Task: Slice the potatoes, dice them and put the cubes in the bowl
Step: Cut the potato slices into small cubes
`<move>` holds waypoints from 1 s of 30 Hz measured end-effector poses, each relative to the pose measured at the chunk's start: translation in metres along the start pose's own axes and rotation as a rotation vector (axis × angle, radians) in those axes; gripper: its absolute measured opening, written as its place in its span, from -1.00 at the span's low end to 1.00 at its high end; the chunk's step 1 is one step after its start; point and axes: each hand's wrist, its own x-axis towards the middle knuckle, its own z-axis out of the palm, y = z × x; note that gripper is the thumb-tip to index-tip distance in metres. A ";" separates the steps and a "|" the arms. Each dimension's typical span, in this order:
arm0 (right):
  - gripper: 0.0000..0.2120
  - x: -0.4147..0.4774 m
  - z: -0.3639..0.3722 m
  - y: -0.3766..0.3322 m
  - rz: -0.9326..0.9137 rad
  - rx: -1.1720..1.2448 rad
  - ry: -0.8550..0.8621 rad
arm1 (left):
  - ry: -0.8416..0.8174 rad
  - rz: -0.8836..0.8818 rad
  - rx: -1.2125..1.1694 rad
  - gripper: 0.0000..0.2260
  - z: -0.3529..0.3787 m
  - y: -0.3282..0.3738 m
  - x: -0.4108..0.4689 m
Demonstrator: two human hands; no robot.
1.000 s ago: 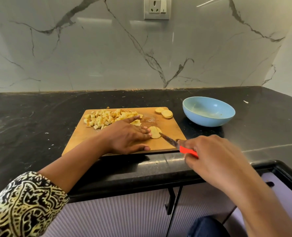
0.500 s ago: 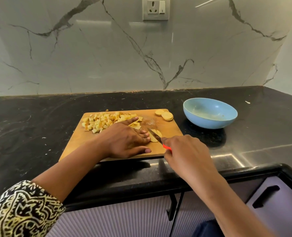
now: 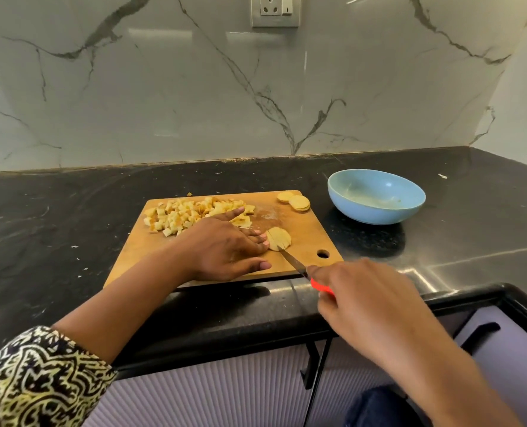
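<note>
Wooden board (image 3: pixel 305 229), item: potato slice (image 3: pixel 279 239), 3 o'clock of centre, part-cut into strips. Left hand (image 3: pixel 225 248): fingers straight, flat, pinning its 9 o'clock edge. Right hand (image 3: pixel 367 300): curled round knife (image 3: pixel 293 261) handle, tip on slice. Advice: fingertips back, even spacing, then cross-cut. Bowl (image 3: pixel 342 192): 2 o'clock.

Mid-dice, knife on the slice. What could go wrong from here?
1. The left hand pins the cut slice with fingertips right beside where the knife tip meets it; a slip of the right hand could nick them.
2. The slice is already in strips; they may scatter on cross cuts.
3. The cube pile crowds the far left edge of the cutting board, and the bowl sits off the opposite side; cubes could spill in transfer.
</note>
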 end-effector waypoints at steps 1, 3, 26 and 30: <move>-0.70 0.001 -0.004 0.002 -0.006 0.000 -0.001 | -0.004 -0.014 -0.039 -0.33 0.000 0.000 -0.001; -0.73 0.006 -0.008 0.006 0.006 0.018 0.025 | -0.020 -0.049 -0.136 -0.31 0.001 -0.002 -0.003; -0.56 0.036 0.037 -0.010 0.028 0.060 0.060 | -0.071 -0.090 -0.087 -0.36 -0.008 0.006 -0.005; -0.53 0.000 0.023 -0.011 0.021 0.045 0.047 | -0.056 -0.078 -0.106 -0.28 -0.006 0.002 -0.005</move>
